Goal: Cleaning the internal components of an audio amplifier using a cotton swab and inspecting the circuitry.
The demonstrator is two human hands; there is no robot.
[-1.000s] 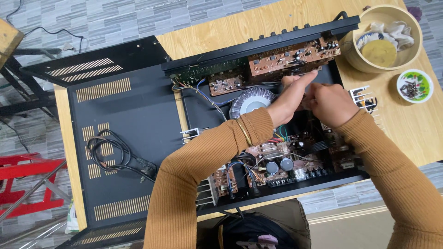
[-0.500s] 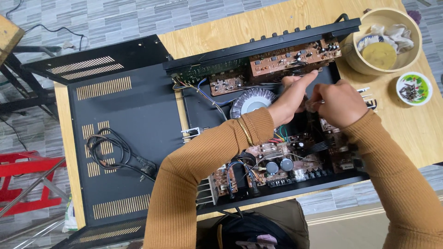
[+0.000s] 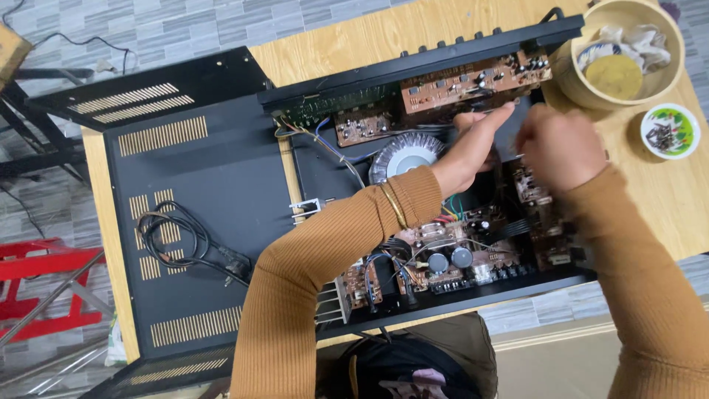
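You are working inside the opened amplifier chassis (image 3: pixel 443 244), which is lying on the wooden surface (image 3: pixel 384 33) with its black cover (image 3: pixel 199 214) set off to your left; both hands are meeting over the upper middle of the case, just below the brown circuit board (image 3: pixel 473 85) that is standing along the front panel. Your left hand (image 3: pixel 476 144) is reaching in with fingers stretched flat toward the board, thumb tucked under — it seems to be steadying or pressing something, though what lies beneath it is hidden; your right hand (image 3: pixel 561 148) is curled loosely and blurred by motion, so whether it is pinching a small part or closing on nothing I cannot tell.

Since you are handling parts close to bare boards, you are best keeping your fingers on edges and brackets rather than on solder joints; the ring-shaped transformer (image 3: pixel 406 155) is sitting just beside your left wrist, and the coloured wires (image 3: pixel 450 210) are crossing beneath your forearm, so you are wise lifting your sleeve clear rather than dragging it through them. Move one hand at a time — let the left brace while the right works; the bracelet (image 3: pixel 394 205) on your left wrist is hanging near the capacitors (image 3: pixel 449 258), and keeping it off the metal is worth the care. The small dish (image 3: pixel 669 130) and the round bowl (image 3: pixel 624 52) are waiting to your right for loose pieces.
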